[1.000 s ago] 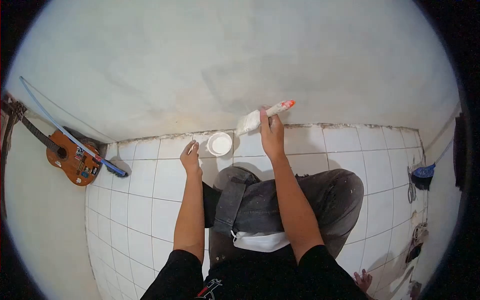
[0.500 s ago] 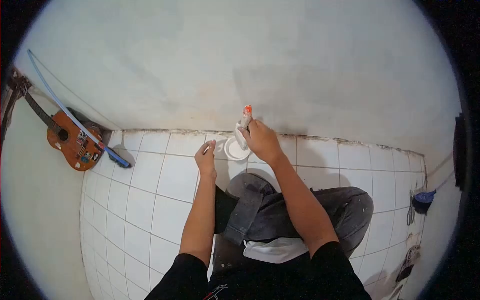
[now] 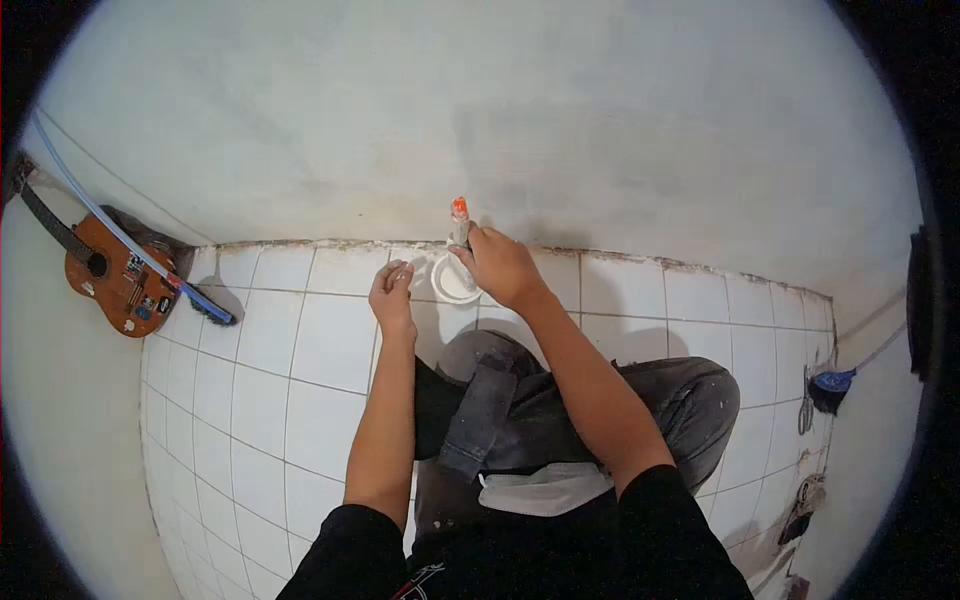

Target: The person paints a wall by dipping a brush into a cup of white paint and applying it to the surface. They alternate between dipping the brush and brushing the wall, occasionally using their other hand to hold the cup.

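My right hand (image 3: 502,268) is closed round a white-smeared hand tool (image 3: 459,228) with an orange handle end pointing up. The tool's lower end is largely hidden by the hand and lies over a round white container (image 3: 444,289) on the floor by the wall. Left of the container, my left hand (image 3: 393,292) hovers above the tiles with its fingers curled together. Whether anything small is in those fingers cannot be made out.
The plastered wall (image 3: 300,130) meets the white tiled floor (image 3: 328,328) along a rough, stained edge. At left, a guitar (image 3: 115,275) leans beside a blue-handled broom (image 3: 210,305). Another blue brush head (image 3: 830,388) is at right. A white face mask (image 3: 545,490) lies on my lap.
The view has shifted slightly, so the scene sits further left and higher. My right hand has lowered the tool a little towards the container, while my left hand's fingers have turned slightly.
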The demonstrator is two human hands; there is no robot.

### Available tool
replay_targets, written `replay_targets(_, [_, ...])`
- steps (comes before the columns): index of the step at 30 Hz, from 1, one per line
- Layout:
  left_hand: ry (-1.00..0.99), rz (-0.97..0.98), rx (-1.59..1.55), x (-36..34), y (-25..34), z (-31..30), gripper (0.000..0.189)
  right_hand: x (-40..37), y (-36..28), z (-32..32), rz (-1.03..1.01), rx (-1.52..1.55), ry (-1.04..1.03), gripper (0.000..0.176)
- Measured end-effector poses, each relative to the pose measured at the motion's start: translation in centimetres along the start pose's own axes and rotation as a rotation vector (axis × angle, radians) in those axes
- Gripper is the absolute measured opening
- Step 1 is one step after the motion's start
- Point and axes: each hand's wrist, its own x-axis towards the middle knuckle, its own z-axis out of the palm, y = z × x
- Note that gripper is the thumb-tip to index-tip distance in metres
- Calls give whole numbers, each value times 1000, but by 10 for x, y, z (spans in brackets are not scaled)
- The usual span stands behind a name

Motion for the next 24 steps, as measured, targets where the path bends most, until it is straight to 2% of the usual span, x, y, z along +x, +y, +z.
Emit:
replay_targets(10, [29,27,23,2,0,2,30,-3,-6,-2,-3,-24,-41,38])
replay_targets(19, [30,20,42,-4,8,7,38,-8,1,3,-34,-35,-18,43])
replay_targets(21, [85,38,47,-7,12,10,26,-7,3,5,-72,-51,17,45])
replay_targets(22, [81,44,48,-6,11,8,26,-8,2,5,-55,-48,-1,45])
replay_targets(24, [36,-14,109,-4,8,4,40,-6,3,3,-37,-45,-11,44])
